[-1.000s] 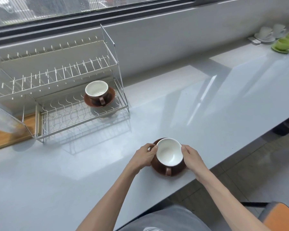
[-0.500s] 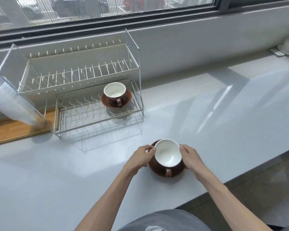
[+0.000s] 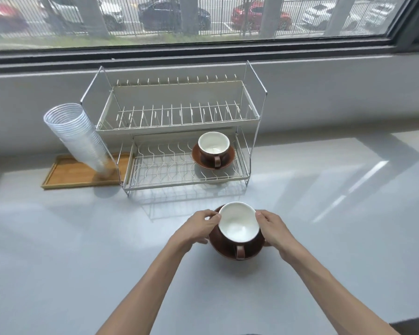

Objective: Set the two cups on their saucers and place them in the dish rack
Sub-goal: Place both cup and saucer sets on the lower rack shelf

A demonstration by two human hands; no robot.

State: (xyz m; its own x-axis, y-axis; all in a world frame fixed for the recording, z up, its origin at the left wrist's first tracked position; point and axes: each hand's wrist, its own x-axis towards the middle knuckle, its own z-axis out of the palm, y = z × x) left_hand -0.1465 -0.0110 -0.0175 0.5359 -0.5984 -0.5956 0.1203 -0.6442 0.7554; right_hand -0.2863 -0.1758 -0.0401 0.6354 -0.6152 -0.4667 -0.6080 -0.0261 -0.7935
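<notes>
Second cup (image 3: 238, 226) on saucer (image 3: 252, 252), just above counter (image 3: 82, 250), in front of dish rack (image 3: 179, 146). Left hand (image 3: 198, 228) and right hand (image 3: 272, 226) curled round saucer's edges, thumbs against cup. Glazed, breakable, probably slippery; best gripped under the saucer, level.

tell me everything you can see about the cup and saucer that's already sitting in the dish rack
The brown ceramic cup with a white inside stands upright and empty on its matching glossy brown round saucer. Its small brown handle points toward the camera. The pair rests at the right end of the lower tier of the two-tier wire dish rack, under the empty upper shelf. Neither hand touches it.
</notes>
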